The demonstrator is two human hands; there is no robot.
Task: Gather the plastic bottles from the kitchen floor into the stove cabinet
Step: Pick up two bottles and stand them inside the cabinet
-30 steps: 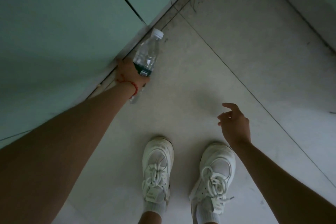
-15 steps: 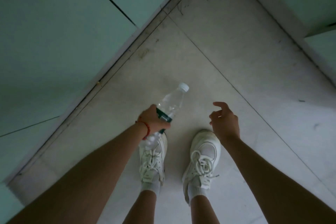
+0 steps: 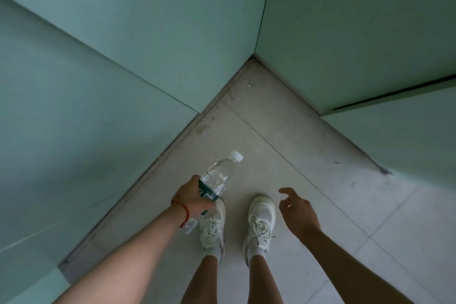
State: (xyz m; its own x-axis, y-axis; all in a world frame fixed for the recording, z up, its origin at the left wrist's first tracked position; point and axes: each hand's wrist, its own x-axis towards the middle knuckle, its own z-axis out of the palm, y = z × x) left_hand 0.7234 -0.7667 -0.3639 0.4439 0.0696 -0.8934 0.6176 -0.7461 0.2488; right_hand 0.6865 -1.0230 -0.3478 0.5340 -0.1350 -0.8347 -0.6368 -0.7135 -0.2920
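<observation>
My left hand (image 3: 192,198) grips a clear plastic bottle (image 3: 219,177) around its dark green label, white cap pointing up and away from me. The bottle hangs above the grey tiled floor (image 3: 283,155), just ahead of my left shoe. My right hand (image 3: 299,212) hovers over the floor with fingers loosely spread and holds nothing. Pale green cabinet doors (image 3: 153,39) rise ahead and to the left; all that I see are closed.
More pale green cabinet fronts (image 3: 357,32) stand on the right and meet the left run in a corner. My two white sneakers (image 3: 260,219) stand on the floor between my hands. A small dark speck lies on the tile at right.
The view has lifted and turned toward the cabinet corner. My left hand has carried the bottle from the cabinet base back in front of my feet. My right hand has stayed empty.
</observation>
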